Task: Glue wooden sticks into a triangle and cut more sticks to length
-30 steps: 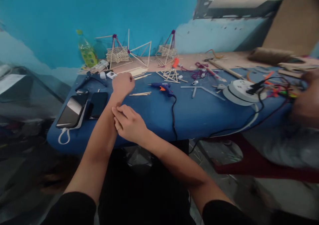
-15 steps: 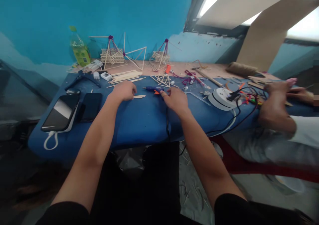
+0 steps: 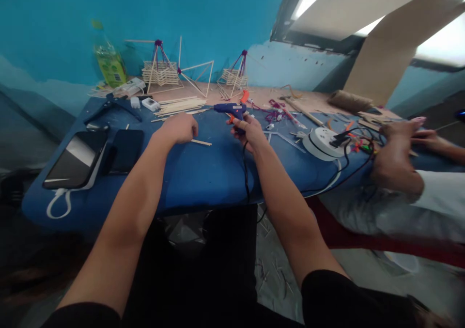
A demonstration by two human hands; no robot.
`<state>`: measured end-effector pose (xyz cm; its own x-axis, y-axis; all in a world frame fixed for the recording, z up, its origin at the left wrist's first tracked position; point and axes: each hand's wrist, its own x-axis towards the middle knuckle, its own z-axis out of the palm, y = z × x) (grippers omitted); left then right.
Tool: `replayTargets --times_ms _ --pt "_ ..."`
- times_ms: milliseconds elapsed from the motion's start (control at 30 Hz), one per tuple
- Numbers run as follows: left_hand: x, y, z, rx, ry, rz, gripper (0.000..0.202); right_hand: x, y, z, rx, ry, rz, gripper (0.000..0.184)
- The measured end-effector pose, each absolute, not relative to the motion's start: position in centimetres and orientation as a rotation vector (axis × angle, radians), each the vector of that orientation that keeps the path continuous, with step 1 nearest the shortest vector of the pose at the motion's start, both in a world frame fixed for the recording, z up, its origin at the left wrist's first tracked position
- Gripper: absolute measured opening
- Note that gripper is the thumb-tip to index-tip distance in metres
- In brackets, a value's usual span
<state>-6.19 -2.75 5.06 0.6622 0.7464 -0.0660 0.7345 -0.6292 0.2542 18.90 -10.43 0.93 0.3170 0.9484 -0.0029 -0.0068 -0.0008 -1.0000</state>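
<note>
My right hand (image 3: 251,133) is wrapped round the handle of a blue hot glue gun (image 3: 229,108), raised off the table with its nozzle to the left. A red light glows on its body, and its black cord hangs over the table edge. My left hand (image 3: 179,127) is closed low over the table, its fingertips mostly hidden. Thin wooden sticks (image 3: 201,143) jut out to the right from under those fingers. Just behind it lies a pile of longer wooden sticks (image 3: 181,106).
Stick frames (image 3: 160,73) with purple tops stand against the wall, beside a bottle (image 3: 111,66). Phones (image 3: 78,158) lie at the left. A round white power strip (image 3: 321,144) with cords sits at the right, near a co-worker's hand (image 3: 395,139). A hammer (image 3: 303,110) lies behind.
My right hand has gripped the glue gun and lifted it from the table. My left hand stays at the short sticks, which now look gathered closer together. The view has shifted slightly.
</note>
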Motion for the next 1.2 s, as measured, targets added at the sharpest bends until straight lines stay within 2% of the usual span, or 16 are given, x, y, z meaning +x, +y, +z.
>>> replayTargets --times_ms 67,233,533,900,1200 --pt "-6.16 -2.62 4.87 2.621 1.194 0.083 0.045 18.9 -10.56 0.71 -1.348 -0.984 0.939 0.024" --pt "-6.21 -2.42 4.65 2.636 1.184 0.091 0.04 18.77 -11.02 0.69 -1.37 -0.996 0.925 0.036" --pt "-6.23 -2.96 5.07 2.639 1.194 0.087 0.042 18.83 -10.66 -0.01 -1.399 -0.984 0.824 0.023" --pt "-6.23 -2.86 5.0 2.645 1.199 0.078 0.043 18.79 -10.69 0.15 -1.446 -1.022 0.753 0.031" --pt "-6.33 -2.95 5.04 2.632 1.19 0.093 0.043 19.12 -10.87 0.17 -1.533 -0.884 0.848 0.013"
